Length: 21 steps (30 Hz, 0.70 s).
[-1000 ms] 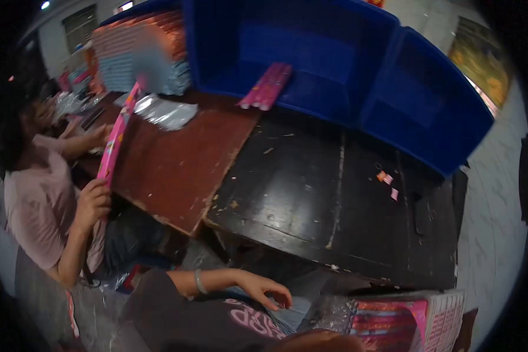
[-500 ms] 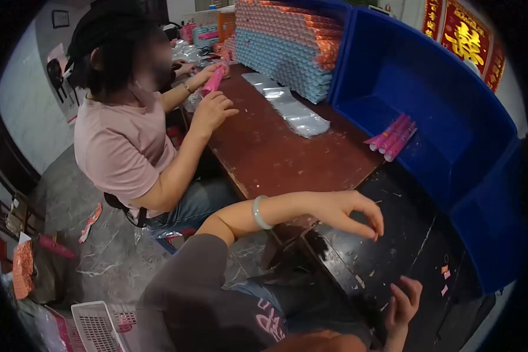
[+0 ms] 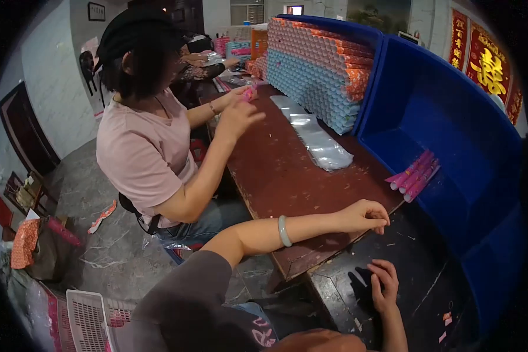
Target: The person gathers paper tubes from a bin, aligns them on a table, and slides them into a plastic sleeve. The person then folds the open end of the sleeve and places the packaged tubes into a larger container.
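Note:
My left hand (image 3: 366, 217), with a pale bangle (image 3: 284, 230) on its wrist, hovers over the corner of the brown table (image 3: 270, 170). Its fingers are loosely curved with nothing in them. Lower down, my right hand (image 3: 385, 286) is over the black table (image 3: 410, 246), fingers apart and holding nothing. Beyond my left hand, several pink tubes (image 3: 416, 176) lie together on the edge of the blue bin (image 3: 446, 135). A long strip of clear plastic bags (image 3: 320, 138) lies flat on the brown table.
On my left a seated co-worker (image 3: 141, 141) holds a pink item (image 3: 249, 92). A tall stack of orange and light-blue tubes (image 3: 311, 76) stands at the back. Small paper scraps (image 3: 447, 318) lie on the black table. A white basket (image 3: 88, 322) is at lower left.
My view has shifted, so the scene sits lower and further right. My right hand has moved up and inward, closer to my left hand. The co-worker's hands have moved slightly.

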Each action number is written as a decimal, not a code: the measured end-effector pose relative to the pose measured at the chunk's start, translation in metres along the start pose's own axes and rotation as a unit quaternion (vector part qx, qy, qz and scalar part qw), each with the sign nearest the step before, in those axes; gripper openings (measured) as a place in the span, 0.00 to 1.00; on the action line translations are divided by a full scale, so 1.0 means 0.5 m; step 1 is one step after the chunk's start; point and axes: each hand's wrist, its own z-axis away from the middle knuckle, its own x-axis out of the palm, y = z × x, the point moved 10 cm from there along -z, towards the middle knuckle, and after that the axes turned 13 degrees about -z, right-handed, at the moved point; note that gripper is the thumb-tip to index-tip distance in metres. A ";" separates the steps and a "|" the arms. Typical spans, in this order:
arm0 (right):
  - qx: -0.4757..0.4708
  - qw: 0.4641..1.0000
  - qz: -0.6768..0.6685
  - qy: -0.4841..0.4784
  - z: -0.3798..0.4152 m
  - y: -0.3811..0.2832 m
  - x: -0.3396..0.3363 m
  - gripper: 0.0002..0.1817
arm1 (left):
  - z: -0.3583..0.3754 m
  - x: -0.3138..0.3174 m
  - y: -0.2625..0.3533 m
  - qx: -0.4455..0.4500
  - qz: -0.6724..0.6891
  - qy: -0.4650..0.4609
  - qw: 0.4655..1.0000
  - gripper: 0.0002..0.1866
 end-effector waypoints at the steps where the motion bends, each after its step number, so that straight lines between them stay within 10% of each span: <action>1: -0.002 1.000 0.005 -0.006 0.010 0.004 -0.001 0.11 | 0.002 -0.003 -0.002 -0.009 0.020 0.010 1.000 0.09; 21: -0.035 0.993 0.091 -0.066 0.014 -0.040 0.035 0.17 | 0.016 0.052 -0.026 -0.041 0.046 -0.022 0.998 0.07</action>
